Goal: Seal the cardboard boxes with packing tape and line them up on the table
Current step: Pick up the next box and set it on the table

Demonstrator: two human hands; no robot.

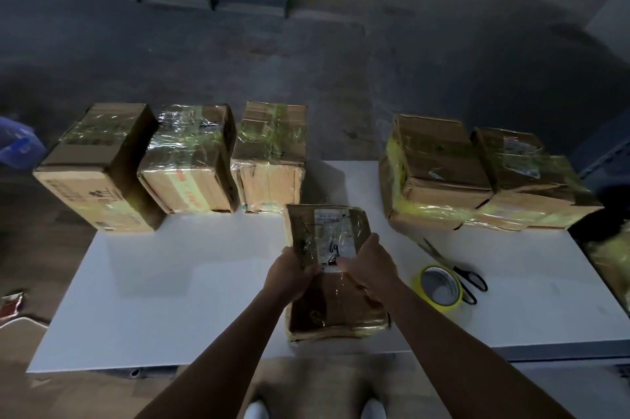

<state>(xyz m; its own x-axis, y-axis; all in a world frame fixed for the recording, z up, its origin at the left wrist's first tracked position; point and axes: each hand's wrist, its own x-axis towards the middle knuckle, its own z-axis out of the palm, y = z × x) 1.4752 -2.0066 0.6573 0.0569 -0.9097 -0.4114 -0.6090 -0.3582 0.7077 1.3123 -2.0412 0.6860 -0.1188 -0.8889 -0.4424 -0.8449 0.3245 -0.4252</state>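
A brown cardboard box (332, 302) with a white label and clear tape on top stands at the middle of the white table (163, 299), near its front edge. My left hand (291, 273) grips the box's top left edge. My right hand (370, 265) holds its top right edge, thumb over the label. A yellow roll of packing tape (439, 289) lies just right of the box. Three taped boxes stand in a row at the back left: (99, 166), (189, 157), (271, 156). Two more taped boxes (433, 173) (531, 180) sit at the back right.
Black-handled scissors (467, 279) lie beside the tape roll. A blue bag (17, 146) lies on the floor at the far left, and a small red packet (12, 304) lies lower left. Dark concrete floor stretches beyond the table. My shoes show below the front edge.
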